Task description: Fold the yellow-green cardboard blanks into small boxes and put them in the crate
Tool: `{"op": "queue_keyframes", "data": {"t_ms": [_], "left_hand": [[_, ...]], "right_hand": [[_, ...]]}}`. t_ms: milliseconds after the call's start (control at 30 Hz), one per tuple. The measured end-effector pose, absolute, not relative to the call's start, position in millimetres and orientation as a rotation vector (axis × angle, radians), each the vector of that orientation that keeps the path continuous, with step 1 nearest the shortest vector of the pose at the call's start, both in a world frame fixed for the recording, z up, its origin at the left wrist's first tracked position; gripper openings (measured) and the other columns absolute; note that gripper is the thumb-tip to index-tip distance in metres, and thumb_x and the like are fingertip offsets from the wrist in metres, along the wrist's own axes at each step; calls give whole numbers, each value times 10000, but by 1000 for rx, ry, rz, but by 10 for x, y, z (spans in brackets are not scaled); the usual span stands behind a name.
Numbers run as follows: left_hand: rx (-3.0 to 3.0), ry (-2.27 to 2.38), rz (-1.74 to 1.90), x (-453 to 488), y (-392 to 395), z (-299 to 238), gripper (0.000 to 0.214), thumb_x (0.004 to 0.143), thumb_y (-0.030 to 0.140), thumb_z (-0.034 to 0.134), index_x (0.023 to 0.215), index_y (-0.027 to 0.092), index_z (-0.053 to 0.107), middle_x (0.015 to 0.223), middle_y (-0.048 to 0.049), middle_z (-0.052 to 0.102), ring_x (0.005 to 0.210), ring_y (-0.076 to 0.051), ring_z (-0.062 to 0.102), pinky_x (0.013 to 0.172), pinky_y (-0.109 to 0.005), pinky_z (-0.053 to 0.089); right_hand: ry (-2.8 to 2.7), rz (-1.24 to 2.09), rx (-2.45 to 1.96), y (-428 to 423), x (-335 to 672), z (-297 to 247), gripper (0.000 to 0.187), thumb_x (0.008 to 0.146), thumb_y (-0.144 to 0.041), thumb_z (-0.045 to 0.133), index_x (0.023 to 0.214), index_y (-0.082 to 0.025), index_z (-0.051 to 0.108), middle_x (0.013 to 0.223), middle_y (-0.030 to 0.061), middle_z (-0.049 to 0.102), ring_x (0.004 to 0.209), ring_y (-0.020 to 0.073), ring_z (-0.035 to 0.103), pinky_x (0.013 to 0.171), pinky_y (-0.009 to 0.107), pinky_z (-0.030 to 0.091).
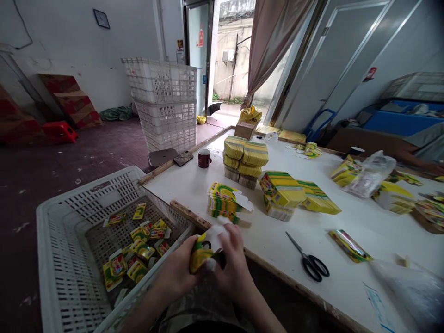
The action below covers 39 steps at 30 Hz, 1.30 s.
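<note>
Yellow box [198, 260], at the frame's lower centre, sits clasped in the left hand [182, 264], the right hand [233, 255] at its blurred white end, that grip unclear.

Smooth white worktop [274, 240], rough brown wooden edging strip [189, 213]. Big white lattice crate [52, 203] looks like matt plastic, yellow-and-green boxy cartons [144, 249] kinda glossy card.
</note>
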<state>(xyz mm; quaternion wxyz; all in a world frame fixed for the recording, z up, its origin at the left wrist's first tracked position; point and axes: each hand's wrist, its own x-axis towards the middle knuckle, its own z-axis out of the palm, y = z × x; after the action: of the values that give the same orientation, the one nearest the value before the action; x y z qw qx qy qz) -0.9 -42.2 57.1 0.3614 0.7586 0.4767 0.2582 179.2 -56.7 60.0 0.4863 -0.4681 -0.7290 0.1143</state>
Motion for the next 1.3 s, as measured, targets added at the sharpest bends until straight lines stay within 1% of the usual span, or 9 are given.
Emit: {"op": "queue_keyframes", "data": {"t_ms": [100,233,400,533,633,767,933,1100,1300], "left_hand": [[2044,1373,737,112,-463,496,639,751,358,681,1281,177,374,1157,-126,644,1049,-300,631,888,-447,514],[2266,1361,804,199,-521,438,636,738,340,695,1249,185,347,1109,-138,662,1031,-333,635,898,-504,494],[2345,1244,769,219,-558,402,703,738,240,667,1289,195,234,1123,-141,642,1038,-324,633,911,-501,484],[2247,1206,749,207,-551,448,607,756,148,573,1273,241,268,1180,-116,582,1043,-274,626,816,-392,529],[2188,1184,744,211,-532,440,573,712,123,561,1212,247,308,1102,-81,597,981,-259,637,795,-388,532],[2075,1201,778,223,-493,287,702,644,118,566,1256,201,232,1090,-103,594,938,-257,643,774,-404,553],[2139,1369,904,153,-424,243,635,645,108,539,1242,175,335,1209,-151,538,1158,-305,553,962,-498,475],[2113,1378,746,22,-377,489,486,703,194,607,1169,208,470,1116,-90,631,1048,-270,622,917,-428,503],[2089,1344,651,-40,-378,581,564,692,322,704,1204,227,488,1095,-63,674,992,-251,663,843,-355,530]], "right_hand": [[-1255,656,-1223,-561,1759,489,758,803,-350,656,1453,-224,288,1412,154,432,1320,325,399,1086,528,325],[-853,1461,-1025,-555,1667,474,675,810,-450,630,1404,-218,410,1236,117,619,1165,310,567,1032,488,402],[-798,1782,-889,-532,1639,541,689,724,-468,754,1332,-240,526,1126,64,688,1168,283,581,1051,451,389],[-834,1794,-895,-503,1698,470,714,759,-575,690,1353,-216,519,1116,106,693,1131,314,607,990,477,446],[-1072,1571,-934,-532,1727,438,668,844,-586,580,1394,-223,479,1264,127,629,1223,326,547,1040,497,411],[-1725,1045,-926,-582,1740,454,541,910,-313,562,1433,-276,431,1491,90,428,1389,276,375,1138,429,312],[-1793,671,-1025,-535,1776,294,466,907,-125,437,1336,-264,555,1413,117,514,1296,229,509,1054,346,438],[-1998,713,-1064,-480,1883,235,576,854,-98,495,1421,-180,440,1524,192,340,1413,286,334,1086,431,386],[-2056,959,-1022,-438,2035,571,262,810,-216,666,1069,-236,697,1325,125,556,1181,249,586,982,366,466]]}}
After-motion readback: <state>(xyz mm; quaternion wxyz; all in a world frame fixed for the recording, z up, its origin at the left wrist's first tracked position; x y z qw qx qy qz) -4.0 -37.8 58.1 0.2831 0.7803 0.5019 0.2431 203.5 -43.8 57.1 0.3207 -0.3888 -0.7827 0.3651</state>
